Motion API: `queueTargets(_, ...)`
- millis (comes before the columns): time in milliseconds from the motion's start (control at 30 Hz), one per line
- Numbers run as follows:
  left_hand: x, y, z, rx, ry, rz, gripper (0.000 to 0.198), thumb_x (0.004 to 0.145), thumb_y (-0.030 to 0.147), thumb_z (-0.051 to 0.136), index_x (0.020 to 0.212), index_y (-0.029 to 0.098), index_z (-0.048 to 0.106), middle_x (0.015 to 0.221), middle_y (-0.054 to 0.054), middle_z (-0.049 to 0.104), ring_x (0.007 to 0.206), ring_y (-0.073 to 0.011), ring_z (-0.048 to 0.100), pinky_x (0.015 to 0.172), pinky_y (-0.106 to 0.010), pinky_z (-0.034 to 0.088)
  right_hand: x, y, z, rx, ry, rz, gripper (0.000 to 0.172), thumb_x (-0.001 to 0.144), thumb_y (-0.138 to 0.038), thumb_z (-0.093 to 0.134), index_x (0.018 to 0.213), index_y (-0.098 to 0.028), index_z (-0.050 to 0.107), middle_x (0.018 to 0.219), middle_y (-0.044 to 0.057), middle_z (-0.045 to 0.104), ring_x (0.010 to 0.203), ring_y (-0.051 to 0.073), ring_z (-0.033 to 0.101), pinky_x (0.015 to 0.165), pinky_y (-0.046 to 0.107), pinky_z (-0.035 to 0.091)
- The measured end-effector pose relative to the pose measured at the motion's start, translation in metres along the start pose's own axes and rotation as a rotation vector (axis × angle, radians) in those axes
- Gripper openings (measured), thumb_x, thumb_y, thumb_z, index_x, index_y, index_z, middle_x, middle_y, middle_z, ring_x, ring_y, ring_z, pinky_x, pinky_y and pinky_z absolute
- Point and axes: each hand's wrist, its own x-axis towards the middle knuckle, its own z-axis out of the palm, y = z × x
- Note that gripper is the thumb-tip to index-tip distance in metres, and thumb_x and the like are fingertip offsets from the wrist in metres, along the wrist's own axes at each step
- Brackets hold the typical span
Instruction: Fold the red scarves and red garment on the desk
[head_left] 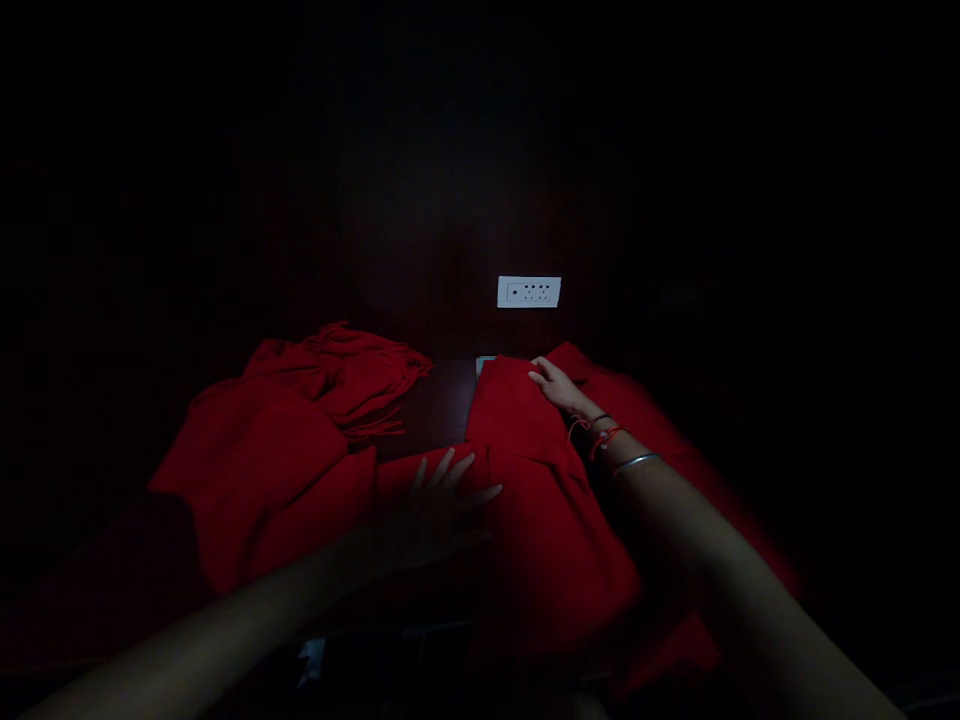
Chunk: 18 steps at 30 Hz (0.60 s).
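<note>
A red scarf (259, 425) with a fringed end lies bunched at the left of a dark surface, and its cloth runs across toward my hands. My left hand (439, 510) rests on or just over this cloth near the middle, palm down, fingers spread, with a ring on one finger. Farther off to the right, my right hand (553, 382) has its fingers closed at the far edge of a folded section of red cloth (517, 405). More red cloth drapes beneath and beyond my right forearm. Whether all the red cloth is one piece is hidden by the overlaps.
A white wall socket (529, 292) sits on the dark back panel, just above the surface. A small pale object (486, 359) peeks out behind the folded cloth. Near the bottom, a pale item (311, 655) shows below the front edge. Deep shadow hides the sides.
</note>
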Motion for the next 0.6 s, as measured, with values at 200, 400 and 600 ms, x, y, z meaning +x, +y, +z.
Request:
queueTargets(200,0.006,0.009,0.003,-0.003,-0.006,-0.039,0.052,0.079,0.053,0.029,0.126,0.034,0.022,0.131,-0.006,0.028,0.115,-0.033,0.026,0.084,-0.051,0.03,-0.018,-0.018,-0.001,-0.14,-0.028,0.154,0.043,0.075,-0.021,0.043,0.117,-0.01,0.036,0.11,0.017,0.046,0.097,0.025,0.045,0.077,0.032,0.036)
queueTargets(400,0.042,-0.001,-0.015,0.03,0.136,-0.163,0.046,0.084,0.043,0.025,0.125,0.023,0.031,0.126,-0.011,0.034,0.114,-0.0251,0.03,0.088,-0.041,0.03,-0.108,-0.048,0.0,-0.174,-0.101,0.066,0.058,0.079,-0.044,0.033,0.128,-0.015,0.022,0.128,0.014,0.028,0.116,0.027,0.027,0.088,0.037,0.03)
queueTargets(600,0.074,-0.019,0.011,-0.107,-0.136,-0.259,0.064,0.072,0.065,0.025,0.128,0.034,0.015,0.137,-0.006,0.012,0.12,-0.0381,0.009,0.085,-0.06,0.015,-0.172,-0.053,-0.007,-0.279,-0.361,0.165,0.062,0.08,-0.053,0.02,0.131,-0.019,0.016,0.135,0.013,0.015,0.122,0.027,0.012,0.095,0.043,0.018)
